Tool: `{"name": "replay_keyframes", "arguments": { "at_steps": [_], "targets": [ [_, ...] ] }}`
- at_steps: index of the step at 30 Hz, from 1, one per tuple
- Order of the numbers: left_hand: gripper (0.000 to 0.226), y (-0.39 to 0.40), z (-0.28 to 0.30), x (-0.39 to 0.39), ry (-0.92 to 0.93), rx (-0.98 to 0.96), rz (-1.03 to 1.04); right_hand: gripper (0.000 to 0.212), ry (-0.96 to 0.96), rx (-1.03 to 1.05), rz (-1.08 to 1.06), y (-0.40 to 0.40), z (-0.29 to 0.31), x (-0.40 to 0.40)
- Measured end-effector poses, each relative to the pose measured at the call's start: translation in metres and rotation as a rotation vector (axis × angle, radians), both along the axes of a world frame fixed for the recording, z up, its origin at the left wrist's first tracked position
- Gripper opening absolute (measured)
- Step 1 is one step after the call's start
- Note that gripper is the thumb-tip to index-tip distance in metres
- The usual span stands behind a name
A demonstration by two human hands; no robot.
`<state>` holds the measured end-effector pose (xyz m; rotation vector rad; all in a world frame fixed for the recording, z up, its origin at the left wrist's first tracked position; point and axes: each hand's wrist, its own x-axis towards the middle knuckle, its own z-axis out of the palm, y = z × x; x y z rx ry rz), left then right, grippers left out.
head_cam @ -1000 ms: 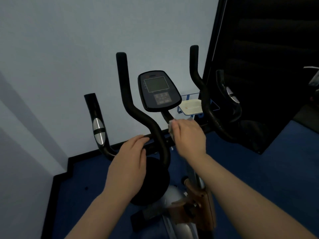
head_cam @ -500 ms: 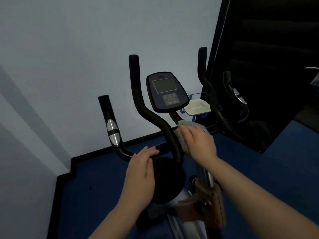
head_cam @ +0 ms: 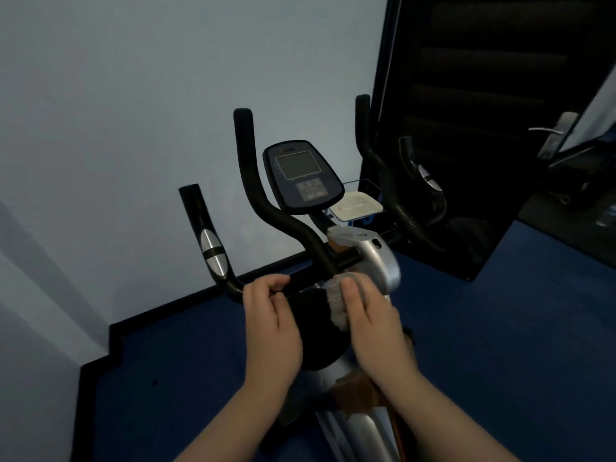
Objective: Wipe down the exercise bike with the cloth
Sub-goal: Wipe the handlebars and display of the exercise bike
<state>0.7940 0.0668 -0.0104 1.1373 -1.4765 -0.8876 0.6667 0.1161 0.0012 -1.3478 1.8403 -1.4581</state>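
1. The right hand [head_cam: 373, 325] has dropped from just under the console [head_cam: 301, 176] to the bike's [head_cam: 383, 261] post, fingers clutching the cloth [head_cam: 336, 303] against it.
2. The left hand [head_cam: 271, 323] has curled its fingers round the handlebar [head_cam: 300, 283]; earlier it only rested there.

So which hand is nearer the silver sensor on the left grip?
Left. The left hand grips the crossbar just below and right of the sensor. The right hand holds the cloth farther right, by the stem.
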Motion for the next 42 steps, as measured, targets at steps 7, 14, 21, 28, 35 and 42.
{"name": "replay_keyframes", "arguments": {
  "at_steps": [7,14,21,28,35,42],
  "targets": [
    [0.029,-0.007,-0.001,0.002,0.022,0.253,-0.167,0.039,-0.03,0.051,-0.21,-0.017,-0.002,0.007],
    [0.035,-0.009,0.001,0.002,0.07,0.299,-0.205,0.032,-0.485,-0.109,-0.432,0.006,-0.031,0.038],
    [0.034,-0.009,-0.002,0.004,0.091,0.298,-0.202,0.008,-0.342,-0.147,-0.336,0.017,-0.036,0.059],
    [0.033,0.003,-0.01,0.005,0.17,0.269,-0.218,0.019,0.038,0.012,-0.182,-0.013,-0.002,0.014],
    [0.049,0.023,-0.019,0.01,0.238,0.286,-0.195,0.031,0.948,0.418,0.305,-0.068,0.042,0.031],
    [0.053,0.027,-0.027,0.024,0.309,0.354,-0.088,0.019,0.66,0.331,0.727,-0.058,0.049,-0.005]
  ]
}}
